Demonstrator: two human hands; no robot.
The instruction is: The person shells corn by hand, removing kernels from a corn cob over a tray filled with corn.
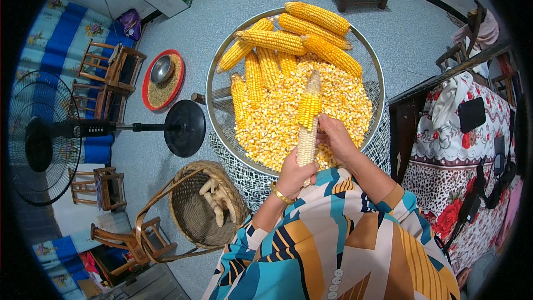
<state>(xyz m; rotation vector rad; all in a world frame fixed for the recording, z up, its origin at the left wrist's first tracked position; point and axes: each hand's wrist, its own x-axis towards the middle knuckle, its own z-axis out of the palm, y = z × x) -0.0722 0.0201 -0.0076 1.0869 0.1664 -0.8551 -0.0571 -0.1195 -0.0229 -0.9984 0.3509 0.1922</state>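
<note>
A partly shelled corn cob (308,112) is upright between my hands, with a band of yellow kernels left around its upper middle and bare cob below. My left hand (295,173) is wrapped around its lower end; a gold bangle circles that wrist. My right hand (335,136) presses thumb and fingers against the cob's right side, at the lower edge of the kernel band. Beneath lies a wide round metal-rimmed tray (213,112) holding loose kernels (266,133). Several whole corn ears (272,41) rest along its far and left side.
A wicker basket (186,211) with bare cobs stands left of my knees. Farther left are a standing fan with a black base (185,128), a red tray (149,100) with a metal bowl (162,69), and wooden chairs (114,66). A cloth-covered table (438,161) stands at right.
</note>
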